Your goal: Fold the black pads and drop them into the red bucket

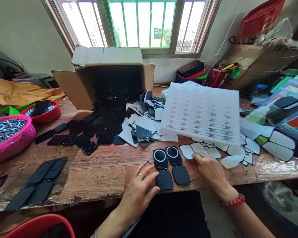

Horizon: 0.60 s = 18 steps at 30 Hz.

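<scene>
Two black hinged folding stands lie unfolded side by side near the table's front edge: the left stand and the right stand. Each has a ribbed upper plate with a white ring and a plain square lower plate. My left hand, fingers apart, rests beside the left stand, its thumb and fingertips by the lower plate's edge. To the right, my right hand has its fingers drawn together at the lower edge of a white sheet of rounded stickers; its fingertips are partly hidden.
A white foam tray leans over more sticker sheets. Behind are loose cards, many black plates and an open cardboard box. At left stand a pink basket of metal parts and more folding stands.
</scene>
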Available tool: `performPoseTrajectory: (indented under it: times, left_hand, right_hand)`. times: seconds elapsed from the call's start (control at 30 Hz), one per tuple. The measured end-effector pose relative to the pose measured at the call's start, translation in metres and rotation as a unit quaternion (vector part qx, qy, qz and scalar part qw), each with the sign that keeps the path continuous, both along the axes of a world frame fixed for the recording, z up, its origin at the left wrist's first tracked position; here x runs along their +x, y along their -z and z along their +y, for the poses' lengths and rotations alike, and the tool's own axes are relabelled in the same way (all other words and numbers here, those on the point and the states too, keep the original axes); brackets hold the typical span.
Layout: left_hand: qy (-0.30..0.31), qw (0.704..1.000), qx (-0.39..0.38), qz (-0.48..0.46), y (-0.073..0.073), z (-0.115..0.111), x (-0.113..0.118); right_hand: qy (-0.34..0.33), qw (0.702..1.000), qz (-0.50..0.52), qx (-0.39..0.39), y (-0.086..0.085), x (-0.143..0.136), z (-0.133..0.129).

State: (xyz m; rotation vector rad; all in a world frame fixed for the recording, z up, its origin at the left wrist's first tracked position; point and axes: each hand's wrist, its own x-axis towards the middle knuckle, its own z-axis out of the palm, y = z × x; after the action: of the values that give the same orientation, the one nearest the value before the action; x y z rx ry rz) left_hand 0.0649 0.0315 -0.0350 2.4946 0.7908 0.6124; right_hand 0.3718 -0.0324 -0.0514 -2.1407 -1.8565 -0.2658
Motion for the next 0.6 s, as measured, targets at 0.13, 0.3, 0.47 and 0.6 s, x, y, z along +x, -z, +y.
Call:
performPoseTrajectory:
  times: [0.13,0.3,0.47,0.6]
  left_hand:
    - [0.041,0.996,0.048,0.064,0.009,-0.005,0.021]
    - [0.022,0.986,0.143,0.077,0.028,-0.001,0.020]
    - [0.015,0.971,0.231,0.060,0.038,0.009,-0.001]
    - [0.026,0.968,0.246,0.039,0.049,0.019,-0.017]
  right_hand:
    - [0.020,0.997,0.063,0.049,0.013,-0.003,0.002]
    - [0.018,0.990,0.114,0.076,0.011,-0.005,0.022]
    - [0.016,0.983,0.135,0.120,-0.006,-0.020,0.013]
    - [-0.034,0.962,0.188,0.196,-0.026,-0.042,0.000]
